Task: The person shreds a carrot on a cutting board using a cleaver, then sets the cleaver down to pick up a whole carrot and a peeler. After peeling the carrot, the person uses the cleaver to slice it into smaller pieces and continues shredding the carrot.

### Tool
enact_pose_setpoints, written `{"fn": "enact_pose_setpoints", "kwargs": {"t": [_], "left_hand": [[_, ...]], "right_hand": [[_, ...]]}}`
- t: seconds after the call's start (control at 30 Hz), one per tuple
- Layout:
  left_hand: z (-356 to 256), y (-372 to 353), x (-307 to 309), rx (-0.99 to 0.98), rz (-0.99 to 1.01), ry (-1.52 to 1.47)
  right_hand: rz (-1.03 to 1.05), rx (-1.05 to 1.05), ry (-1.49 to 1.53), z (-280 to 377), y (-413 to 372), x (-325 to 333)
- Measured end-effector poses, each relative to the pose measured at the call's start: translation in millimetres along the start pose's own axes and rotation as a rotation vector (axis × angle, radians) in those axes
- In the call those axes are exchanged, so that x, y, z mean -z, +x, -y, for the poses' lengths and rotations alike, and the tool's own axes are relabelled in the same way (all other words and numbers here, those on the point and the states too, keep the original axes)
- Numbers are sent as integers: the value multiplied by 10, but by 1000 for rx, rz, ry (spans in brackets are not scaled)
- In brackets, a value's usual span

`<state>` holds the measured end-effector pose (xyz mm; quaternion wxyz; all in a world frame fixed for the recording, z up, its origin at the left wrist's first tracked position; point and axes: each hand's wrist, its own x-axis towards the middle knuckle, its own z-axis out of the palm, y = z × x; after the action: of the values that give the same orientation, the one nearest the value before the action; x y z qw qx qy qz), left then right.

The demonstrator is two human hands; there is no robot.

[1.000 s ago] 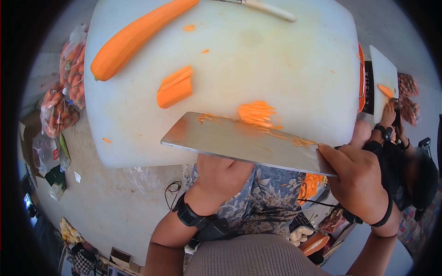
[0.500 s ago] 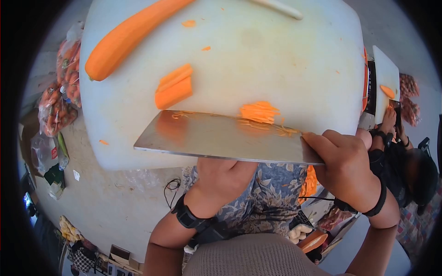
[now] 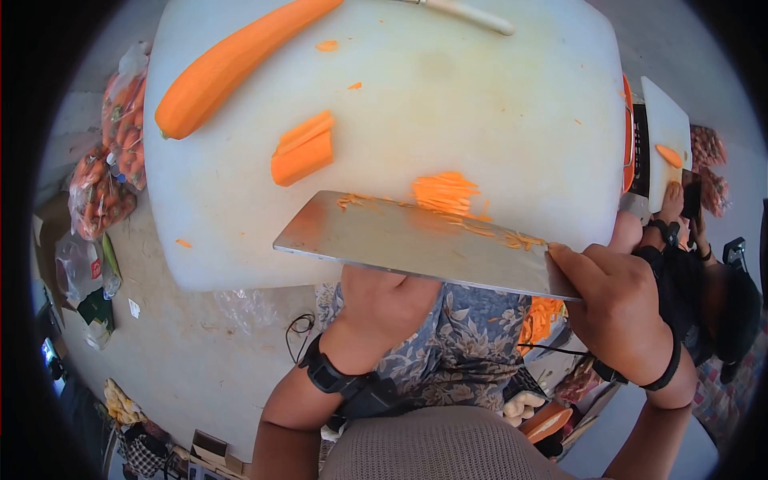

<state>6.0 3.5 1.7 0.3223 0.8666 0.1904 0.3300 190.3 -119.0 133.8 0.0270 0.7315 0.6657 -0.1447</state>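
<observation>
My right hand (image 3: 612,300) grips the handle end of a broad cleaver (image 3: 424,248), its blade tilted over the near part of a white cutting board (image 3: 480,96). Orange shreds cling to the blade's far edge. Right beyond that edge lies a small pile of orange strips (image 3: 445,192). My left hand (image 3: 386,300) is partly under the blade's near side, its fingers hidden by the metal. A cut orange block (image 3: 302,150) rests left of the pile. At the board's upper left is a long peeled carrot (image 3: 224,70).
A white-handled tool (image 3: 468,14) lies at the board's far edge. Bags of carrots (image 3: 94,192) stand on the left. At the right, another person's hand (image 3: 672,202) is at a second board (image 3: 666,120). Orange pieces (image 3: 540,320) show below my cleaver.
The cleaver and my right hand have shifted right and slightly toward me, and the blade is more slanted. The strips by its edge look more spread out.
</observation>
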Motion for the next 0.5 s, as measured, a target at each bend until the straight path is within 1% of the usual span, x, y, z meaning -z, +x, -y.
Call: {"fn": "enact_pose_setpoints", "kwargs": {"t": [0.1, 0.17, 0.2, 0.27, 0.4, 0.47, 0.5], "left_hand": [[-4, -2, 14, -5, 19, -4], [-9, -10, 16, 5, 18, 6], [-5, -8, 15, 8, 21, 3], [2, 2, 21, 2, 34, 22], [-5, -12, 2, 3, 25, -19], [1, 6, -2, -4, -2, -31], [-4, 2, 2, -6, -4, -29]], "right_hand": [[1, 3, -15, -3, 18, -32], [73, -77, 41, 8, 44, -54], [78, -79, 43, -13, 81, -84], [46, -36, 169, -68, 179, -164], [27, -25, 148, 1, 227, -207], [-16, 44, 61, 14, 226, -180], [-18, 46, 60, 22, 216, -144]]}}
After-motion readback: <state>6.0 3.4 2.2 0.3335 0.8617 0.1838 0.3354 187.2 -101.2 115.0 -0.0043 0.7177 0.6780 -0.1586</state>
